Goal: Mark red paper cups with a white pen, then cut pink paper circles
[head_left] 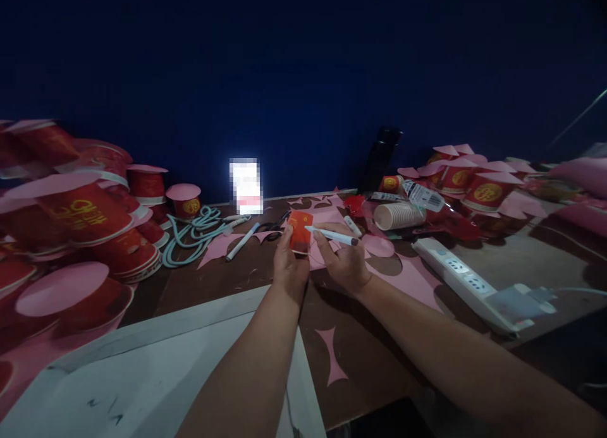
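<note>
My left hand [288, 267] is closed round a small red paper cup [300, 232], held upside down over a pink paper sheet [332, 236] on the brown table [227, 280]. My right hand [345, 261] grips a white marker pen [332, 236], its tip touching the cup's side. A loose pink paper disc [378, 246] lies just right of my right hand. Black scissors [274, 225] and another white pen [241, 242] rest to the left of the cup.
Red cups capped with pink discs pile up at the left [80, 217] and at the back right [478, 185]. A sleeve of stacked cups [403, 214], a white power strip [469, 283], a teal cable [194, 232], a black bottle [382, 157] and a white board [156, 368] surround me.
</note>
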{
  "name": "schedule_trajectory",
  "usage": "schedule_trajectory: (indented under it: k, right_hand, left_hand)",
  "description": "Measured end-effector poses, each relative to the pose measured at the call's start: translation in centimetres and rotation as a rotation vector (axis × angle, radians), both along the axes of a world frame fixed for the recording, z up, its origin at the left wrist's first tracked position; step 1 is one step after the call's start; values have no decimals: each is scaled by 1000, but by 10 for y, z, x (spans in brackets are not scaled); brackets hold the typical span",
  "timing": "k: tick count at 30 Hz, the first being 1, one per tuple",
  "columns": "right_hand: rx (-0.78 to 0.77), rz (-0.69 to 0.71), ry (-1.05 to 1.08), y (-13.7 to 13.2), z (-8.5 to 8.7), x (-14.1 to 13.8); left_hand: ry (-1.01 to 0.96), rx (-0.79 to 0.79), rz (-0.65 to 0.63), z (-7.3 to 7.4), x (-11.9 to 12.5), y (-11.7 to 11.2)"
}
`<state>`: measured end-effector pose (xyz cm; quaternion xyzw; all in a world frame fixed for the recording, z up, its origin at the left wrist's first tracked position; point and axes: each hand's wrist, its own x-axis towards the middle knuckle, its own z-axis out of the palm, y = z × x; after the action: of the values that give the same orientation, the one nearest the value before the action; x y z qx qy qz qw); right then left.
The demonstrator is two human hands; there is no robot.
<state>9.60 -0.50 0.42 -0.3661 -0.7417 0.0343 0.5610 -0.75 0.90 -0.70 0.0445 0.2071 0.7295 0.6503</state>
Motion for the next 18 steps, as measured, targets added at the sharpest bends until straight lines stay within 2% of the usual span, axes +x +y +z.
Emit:
schedule_trajectory:
  k: [13, 18]
  right_hand:
    - [-9, 10, -71, -2, -1, -5]
    - [2, -3, -87, 0, -2, -4]
  left_hand:
    - [-10, -74, -16, -7, 0, 3]
    - [-26, -58, -23, -7, -1, 4]
